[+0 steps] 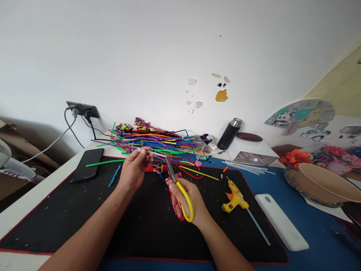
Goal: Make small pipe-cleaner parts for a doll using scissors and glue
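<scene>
Over a black mat [84, 222], the left hand [134, 167] pinches a thin pale straw [158, 154] while the right hand [189, 199] grips yellow-and-red scissors [180, 195], blades up by the straw. Behind lies a heap of coloured straws [158, 143]. A phone [87, 164] rests left; a yellow glue gun [234, 196] lies right.

I am looking at a home craft desk: straws [158, 142] heaped far, glue gun [234, 197] right, stickers [301, 114] decorating the wall.

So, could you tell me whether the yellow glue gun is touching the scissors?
Apart. The head view shows the yellow glue gun lying on the black mat, with a bare strip of mat between it and the scissors in the right hand.
</scene>
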